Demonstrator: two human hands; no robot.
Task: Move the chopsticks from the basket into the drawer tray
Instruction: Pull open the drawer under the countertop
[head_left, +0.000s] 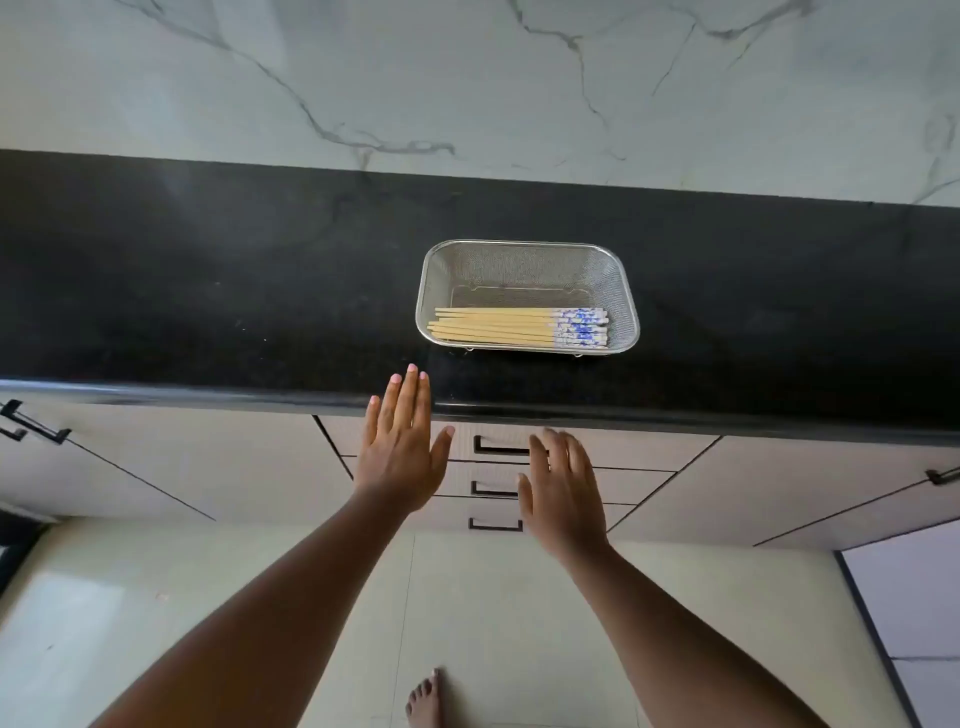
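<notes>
Lying in a neat bunch, the chopsticks rest in the near side of the wire basket on the black counter. The left hand is flat, fingers close together, holding nothing. The right hand is spread and empty, in front of the shut drawers

Chopsticks in basket, on counter

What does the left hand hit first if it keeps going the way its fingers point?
Probably the black countertop: the left hand is open, fingertips already over its front edge. Further on, the line passes left of the mesh basket. Height above the counter is unclear.
</notes>
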